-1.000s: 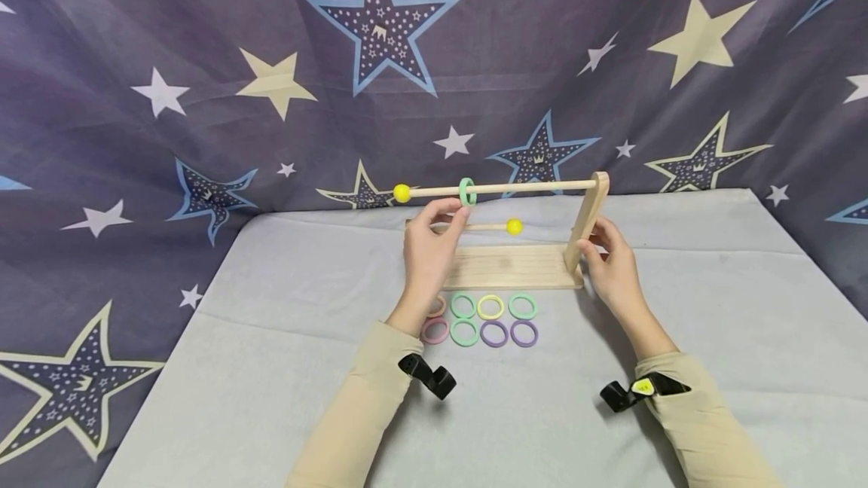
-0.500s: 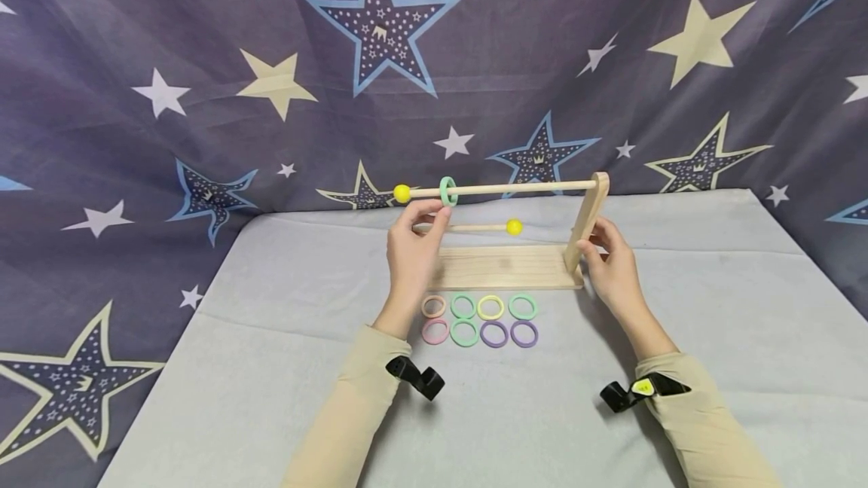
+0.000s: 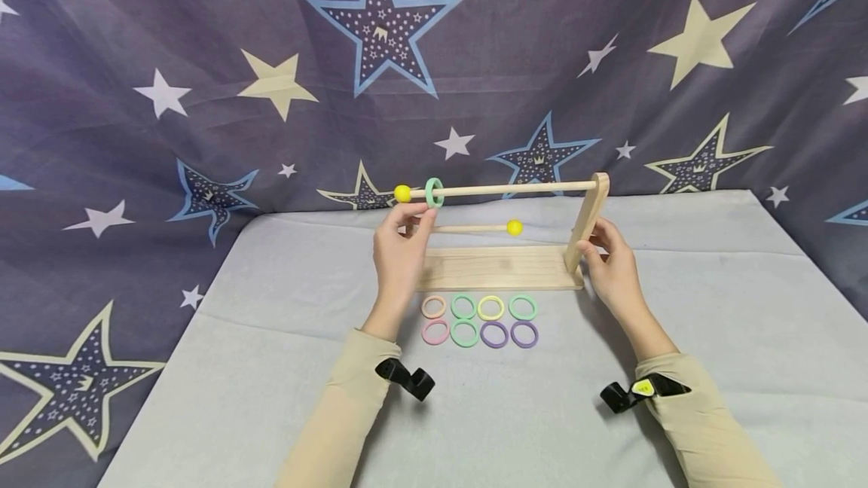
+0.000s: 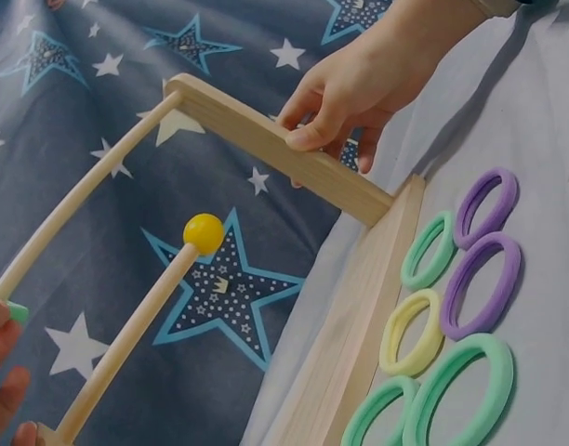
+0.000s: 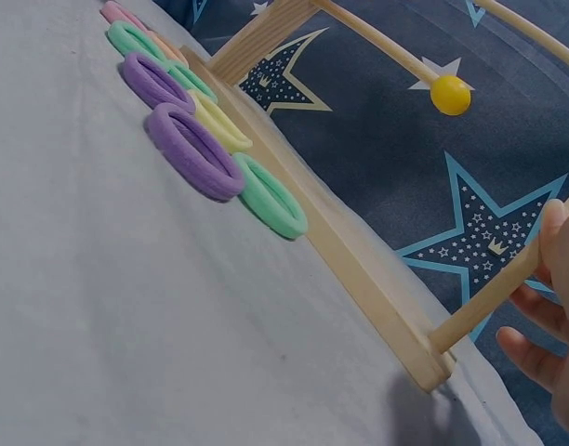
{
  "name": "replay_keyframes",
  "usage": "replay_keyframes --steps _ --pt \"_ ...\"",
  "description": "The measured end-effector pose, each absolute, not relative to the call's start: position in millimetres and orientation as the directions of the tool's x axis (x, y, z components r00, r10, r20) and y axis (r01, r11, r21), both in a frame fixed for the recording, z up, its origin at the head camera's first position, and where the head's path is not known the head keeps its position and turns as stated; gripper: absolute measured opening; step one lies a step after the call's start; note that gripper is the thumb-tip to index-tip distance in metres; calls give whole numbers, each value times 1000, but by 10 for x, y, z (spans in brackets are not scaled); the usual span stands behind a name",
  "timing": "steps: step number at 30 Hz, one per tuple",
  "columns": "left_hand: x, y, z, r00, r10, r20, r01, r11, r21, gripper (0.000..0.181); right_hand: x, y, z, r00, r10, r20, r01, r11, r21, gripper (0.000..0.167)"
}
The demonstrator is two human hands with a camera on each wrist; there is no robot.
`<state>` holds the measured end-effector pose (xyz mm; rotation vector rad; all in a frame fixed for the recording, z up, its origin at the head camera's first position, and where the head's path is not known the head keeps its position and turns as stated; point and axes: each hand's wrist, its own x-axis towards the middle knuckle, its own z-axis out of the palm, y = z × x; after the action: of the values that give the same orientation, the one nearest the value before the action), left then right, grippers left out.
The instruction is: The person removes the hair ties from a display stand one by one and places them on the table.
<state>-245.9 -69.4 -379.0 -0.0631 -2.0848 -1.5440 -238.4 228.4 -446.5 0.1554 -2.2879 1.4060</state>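
Observation:
My left hand (image 3: 398, 251) pinches a green ring (image 3: 429, 190), which hangs around the upper rod (image 3: 515, 189) of a wooden stand, close to the yellow ball (image 3: 403, 193) at its free end. With thumb and fingers, my right hand (image 3: 613, 266) grips the tall upright post (image 3: 587, 221) at the stand's right side. A shorter lower rod (image 3: 475, 229), tipped by another yellow ball (image 3: 514, 227), points right from behind my left hand. The left wrist view shows only a sliver of the held ring. The stand's left post is mostly hidden in the head view.
In front of the wooden base (image 3: 502, 269), several loose rings lie in two rows, among them a purple ring (image 5: 173, 153), a yellow ring (image 4: 390, 346) and a pink ring (image 3: 425, 333). Grey cloth (image 3: 542, 413) covers the table; a star-patterned curtain (image 3: 224, 36) hangs behind.
My left hand has slid the green ring leftward along the upper rod, from partway along it to near the yellow ball. My right hand stays on the post.

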Motion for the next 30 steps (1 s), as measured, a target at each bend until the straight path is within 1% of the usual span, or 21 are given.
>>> replay_keyframes --steps 19,30 --pt "-2465 -861 -3773 -840 -314 443 323 367 872 18 -2388 2289 -4466 -889 137 436 -328 473 -818 44" --pt "-2440 -962 -3763 -836 -339 432 310 357 881 17 -2380 2284 -4472 -888 136 439 -332 471 -818 45"
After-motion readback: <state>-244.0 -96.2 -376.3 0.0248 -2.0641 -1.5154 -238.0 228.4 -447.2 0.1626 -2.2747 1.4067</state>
